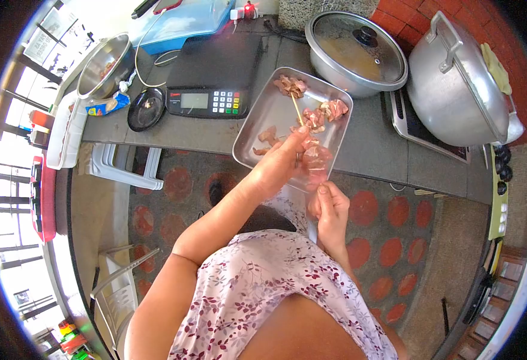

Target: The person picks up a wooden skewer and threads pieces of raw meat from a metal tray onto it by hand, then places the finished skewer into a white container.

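A skewer of raw meat (317, 159) is between my two hands, over the near right edge of a metal tray (242, 137). My left hand (280, 161) is closed on its upper part, thumb on top, the other fingers mostly hidden behind. Lower down, my right hand (330, 207) pinches the near end with thumb and forefinger; any stick there is covered. Inside the tray, a wooden stick (297, 109) runs down from bunched meat (290, 86) at the far end. More raw meat (333, 110) lies along the right side, and loose pieces (267, 138) sit at the left.
Left of the tray stand a digital scale (194, 101), a small black dish (146, 110) and a steel bowl (108, 67). A lidded pot (359, 51) is behind right, with a large aluminium pot (458, 81) beyond. The counter's front edge (191, 144) runs under the tray.
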`<state>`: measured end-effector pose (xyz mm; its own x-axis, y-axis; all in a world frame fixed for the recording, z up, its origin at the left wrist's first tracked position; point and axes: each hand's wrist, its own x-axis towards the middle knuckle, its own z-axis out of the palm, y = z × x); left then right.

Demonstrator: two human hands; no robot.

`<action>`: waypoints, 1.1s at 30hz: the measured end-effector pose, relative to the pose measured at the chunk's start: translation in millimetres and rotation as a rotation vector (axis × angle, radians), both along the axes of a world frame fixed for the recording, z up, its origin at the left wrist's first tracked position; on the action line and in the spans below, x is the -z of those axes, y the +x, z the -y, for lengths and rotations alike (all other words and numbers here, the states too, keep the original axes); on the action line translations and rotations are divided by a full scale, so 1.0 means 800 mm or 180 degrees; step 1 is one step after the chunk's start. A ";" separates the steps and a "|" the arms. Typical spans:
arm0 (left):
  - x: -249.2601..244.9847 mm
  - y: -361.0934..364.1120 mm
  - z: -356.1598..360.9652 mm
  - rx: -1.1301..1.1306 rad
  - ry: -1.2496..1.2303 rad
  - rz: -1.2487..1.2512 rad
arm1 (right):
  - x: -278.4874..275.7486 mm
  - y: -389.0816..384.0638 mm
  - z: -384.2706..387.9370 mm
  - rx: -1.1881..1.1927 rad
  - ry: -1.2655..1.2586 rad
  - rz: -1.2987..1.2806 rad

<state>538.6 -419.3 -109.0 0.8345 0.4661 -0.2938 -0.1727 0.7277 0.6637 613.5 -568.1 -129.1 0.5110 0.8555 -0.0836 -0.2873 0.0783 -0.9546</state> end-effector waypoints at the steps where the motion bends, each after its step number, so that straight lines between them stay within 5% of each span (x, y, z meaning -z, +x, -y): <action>1: -0.003 -0.001 -0.003 0.0001 -0.0003 0.0001 | 0.002 0.002 -0.001 -0.0042 -0.0058 0.0088; 6: 0.002 -0.002 -0.023 0.0054 0.1226 -0.0205 | 0.005 0.008 -0.005 -0.0107 -0.0121 0.0213; 19: -0.019 0.005 -0.038 0.0310 0.1182 -0.0021 | -0.012 0.028 -0.023 -0.0094 -0.0080 0.0475; 21: -0.030 -0.001 -0.057 0.1214 0.2207 -0.0204 | -0.021 0.038 -0.021 -0.0161 -0.0112 0.0453; 23: -0.041 -0.006 -0.050 0.0785 0.2138 0.0145 | -0.019 0.052 -0.015 -0.0118 -0.0060 0.0537; 25: -0.040 -0.016 -0.078 0.1243 0.4870 -0.1144 | -0.018 0.063 -0.007 0.0028 -0.0129 0.0619; 26: -0.010 -0.013 -0.086 0.0651 0.5428 -0.1384 | -0.018 0.066 -0.003 0.0070 -0.0140 0.0559; 29: 0.003 -0.005 -0.078 0.1094 0.6540 -0.1790 | -0.009 0.074 0.014 0.0257 -0.0175 0.0671; 33: 0.022 0.003 -0.064 0.0876 0.6695 -0.1817 | 0.000 0.076 0.036 0.0315 -0.0274 0.0521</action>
